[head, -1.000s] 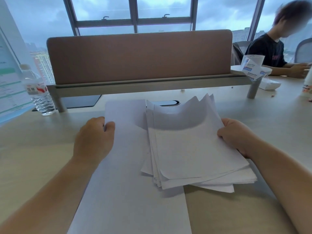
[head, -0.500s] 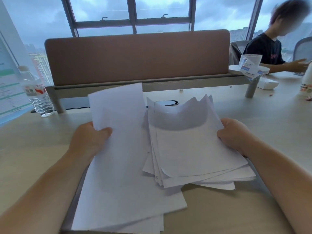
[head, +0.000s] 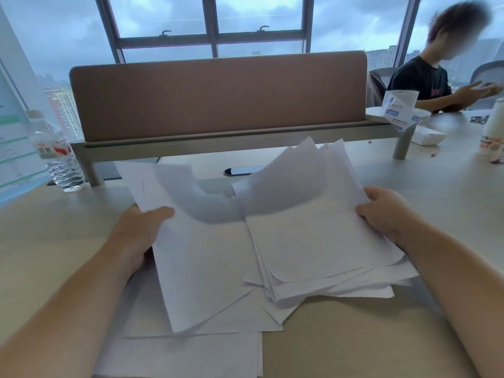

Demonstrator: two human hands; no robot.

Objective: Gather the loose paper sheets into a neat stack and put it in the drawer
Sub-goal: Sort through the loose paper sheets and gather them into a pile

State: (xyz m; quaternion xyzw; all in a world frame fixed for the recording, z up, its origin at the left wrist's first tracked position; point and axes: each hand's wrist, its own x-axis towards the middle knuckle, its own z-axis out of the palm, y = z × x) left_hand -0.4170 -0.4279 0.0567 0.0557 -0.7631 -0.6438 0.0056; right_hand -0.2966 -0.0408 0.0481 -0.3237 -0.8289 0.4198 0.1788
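Observation:
My left hand (head: 139, 236) grips the left edge of a few white paper sheets (head: 201, 257), thumb on top, and holds them lifted and tilted above the desk. My right hand (head: 387, 214) grips the right edge of an uneven stack of white sheets (head: 316, 241), its corners fanned out at the far and near ends. More loose sheets (head: 180, 353) lie flat on the desk under my left forearm. No drawer is in view.
A brown desk divider (head: 218, 96) on a grey rail runs across the back. A water bottle (head: 58, 159) stands at the left beside a printed board. At the right sit a folded card (head: 399, 110), a white box and a cup; a person sits beyond.
My left hand has lifted its sheets off the desk and swung them rightward toward the stack. My right hand has raised the stack's far end slightly.

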